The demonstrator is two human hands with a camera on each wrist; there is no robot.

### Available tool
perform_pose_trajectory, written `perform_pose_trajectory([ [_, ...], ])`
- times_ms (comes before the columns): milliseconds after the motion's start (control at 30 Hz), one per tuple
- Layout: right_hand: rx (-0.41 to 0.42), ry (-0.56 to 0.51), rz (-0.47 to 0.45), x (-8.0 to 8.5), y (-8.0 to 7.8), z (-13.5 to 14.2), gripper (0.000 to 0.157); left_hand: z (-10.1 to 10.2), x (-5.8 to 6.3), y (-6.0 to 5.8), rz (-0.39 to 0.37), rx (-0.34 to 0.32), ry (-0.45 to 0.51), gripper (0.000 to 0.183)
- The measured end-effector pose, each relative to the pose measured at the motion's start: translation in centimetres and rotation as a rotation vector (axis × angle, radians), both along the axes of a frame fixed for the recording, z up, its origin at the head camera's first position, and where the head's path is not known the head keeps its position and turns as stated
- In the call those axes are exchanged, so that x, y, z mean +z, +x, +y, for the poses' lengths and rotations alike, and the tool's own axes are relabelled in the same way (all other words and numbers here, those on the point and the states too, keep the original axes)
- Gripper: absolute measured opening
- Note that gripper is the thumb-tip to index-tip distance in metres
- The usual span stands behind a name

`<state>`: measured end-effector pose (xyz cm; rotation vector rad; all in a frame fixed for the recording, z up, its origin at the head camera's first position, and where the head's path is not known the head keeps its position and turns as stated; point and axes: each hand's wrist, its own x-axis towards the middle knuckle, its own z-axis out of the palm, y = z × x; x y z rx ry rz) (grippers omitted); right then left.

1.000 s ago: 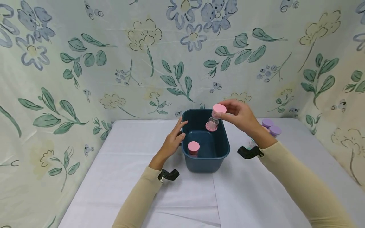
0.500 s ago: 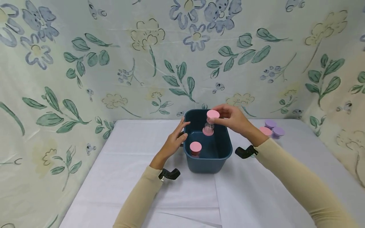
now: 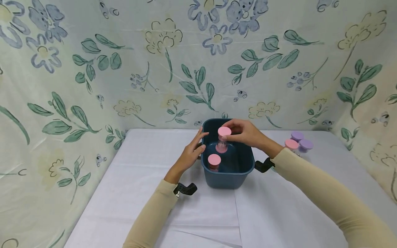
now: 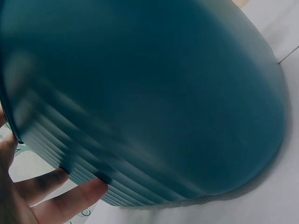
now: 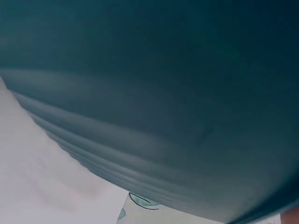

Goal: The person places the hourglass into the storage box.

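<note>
My right hand (image 3: 245, 133) pinches a pink sand timer (image 3: 221, 146) near its upper cap, fingers and thumb on either side. The timer stands upright inside a deep dark-teal bin (image 3: 228, 179), towards its far left. A second pink sand timer (image 3: 214, 159) is in the bin's near left corner. My left hand (image 3: 188, 155) lies along the bin's left side with its fingers extended. In the left wrist view, fingertips (image 4: 97, 187) touch the ridged outer wall (image 4: 135, 179). The bin's wall (image 5: 140, 107) fills most of the right wrist view and hides the held timer.
Right of the bin, beyond my right forearm, stand another pink sand timer (image 3: 292, 144) and two purple-capped ones (image 3: 297, 136). Part of this group is hidden by the sleeve. A white cloth (image 3: 149, 179) covers the table, and a floral curtain (image 3: 173, 69) hangs behind.
My right hand has carried the pink sand timer leftward and down, deeper into the bin. The left hand keeps its place at the bin's side. The head view has shifted slightly.
</note>
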<state>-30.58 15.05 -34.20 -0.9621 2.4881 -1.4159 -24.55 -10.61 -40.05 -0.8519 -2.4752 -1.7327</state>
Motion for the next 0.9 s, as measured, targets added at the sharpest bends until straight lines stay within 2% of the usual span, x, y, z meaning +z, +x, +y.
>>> perform_pose_trajectory([
  [200,0.036,-0.003,-0.007,-0.6,-0.4,-1.0,0.045,-0.1,0.1,0.1,0.006,0.008,0.012,0.052],
  [467,0.044,0.032,0.016,-1.2,-0.6,-1.4,0.043,0.1,0.1,0.2,0.000,0.015,0.003,0.052],
  [733,0.067,0.109,0.066,-1.6,-0.4,-1.7,0.042,0.4,0.0,0.4,0.018,0.039,0.000,0.050],
  [900,0.061,0.169,0.087,-1.5,-0.4,-1.9,0.043,0.3,0.1,0.3,0.011,0.016,0.005,0.049],
])
